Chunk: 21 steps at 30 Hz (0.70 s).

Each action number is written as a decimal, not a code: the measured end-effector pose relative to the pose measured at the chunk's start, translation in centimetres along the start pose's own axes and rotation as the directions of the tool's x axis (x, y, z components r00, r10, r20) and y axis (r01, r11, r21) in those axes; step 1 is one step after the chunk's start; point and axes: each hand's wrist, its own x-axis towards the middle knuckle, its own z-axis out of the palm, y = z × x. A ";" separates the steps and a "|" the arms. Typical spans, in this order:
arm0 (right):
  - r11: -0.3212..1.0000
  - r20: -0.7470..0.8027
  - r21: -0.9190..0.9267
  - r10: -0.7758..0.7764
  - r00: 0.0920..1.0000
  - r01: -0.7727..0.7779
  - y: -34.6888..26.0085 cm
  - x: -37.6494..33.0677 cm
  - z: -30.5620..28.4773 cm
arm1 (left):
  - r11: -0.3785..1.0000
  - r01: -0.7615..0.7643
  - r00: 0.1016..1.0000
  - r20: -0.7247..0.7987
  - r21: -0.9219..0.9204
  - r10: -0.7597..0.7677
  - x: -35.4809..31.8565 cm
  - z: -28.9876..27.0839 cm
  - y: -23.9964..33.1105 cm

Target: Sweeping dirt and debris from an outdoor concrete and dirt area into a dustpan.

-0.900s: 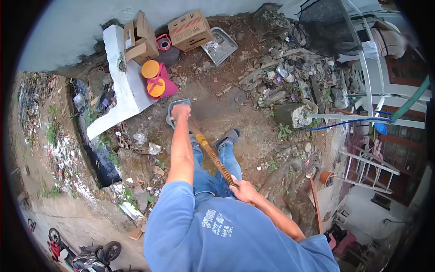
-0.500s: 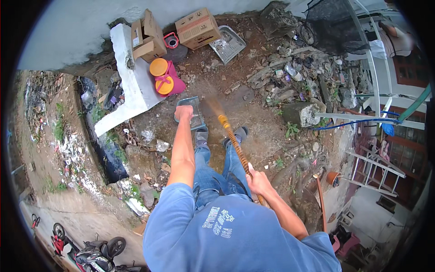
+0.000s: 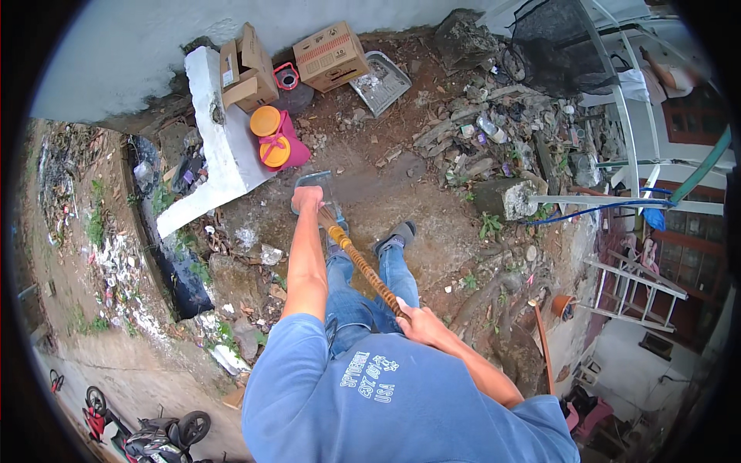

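My left hand [image 3: 308,198] is closed on a bluish see-through dustpan [image 3: 323,182], held low in front of my feet. My hand and the broom hide part of the pan. Around the upper handle of a stick broom [image 3: 363,267] my right hand [image 3: 420,322] is wrapped, near my waist. The broom slants down to the left, with yellow binding above its bristles. Its bristle end [image 3: 329,216] is beside my left hand, over the near side of the dustpan; whether the two touch I cannot tell.
Ahead left, a pink bag with yellow lids [image 3: 275,151] stands by a broken white wall [image 3: 210,116]. Cardboard boxes [image 3: 332,58] and a grey tray [image 3: 382,83] lie farther back. A ditch [image 3: 181,274] runs along the left; rubble [image 3: 463,143] and a concrete block [image 3: 505,198] are right.
The broom's bristle end has swung left, from ahead of my right foot to the dustpan. My right hand has shifted left and slightly down in the picture; my left hand keeps the dustpan.
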 end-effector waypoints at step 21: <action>0.995 -0.021 -0.003 0.101 0.995 -0.101 1.0 0.2 0.4 | 0.999 -0.015 0.991 0.133 -0.028 0.019 -1.0 -0.1 0.4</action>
